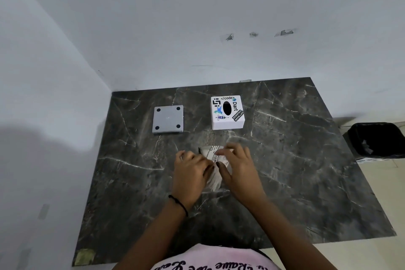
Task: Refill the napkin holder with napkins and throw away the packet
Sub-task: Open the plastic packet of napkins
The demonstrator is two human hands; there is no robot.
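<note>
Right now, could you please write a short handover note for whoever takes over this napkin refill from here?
Left hand and right hand: both grip the napkin packet on the dark marble table, apparently working it open.
Napkin holder: white stickered box further back, to the right; its grey base plate lies apart to the left, feet up.
Bin: black-lined, off the table's right edge.
Done: holder opened.
Left: free the napkins, load the holder, refit the base, bin the packet.
</note>
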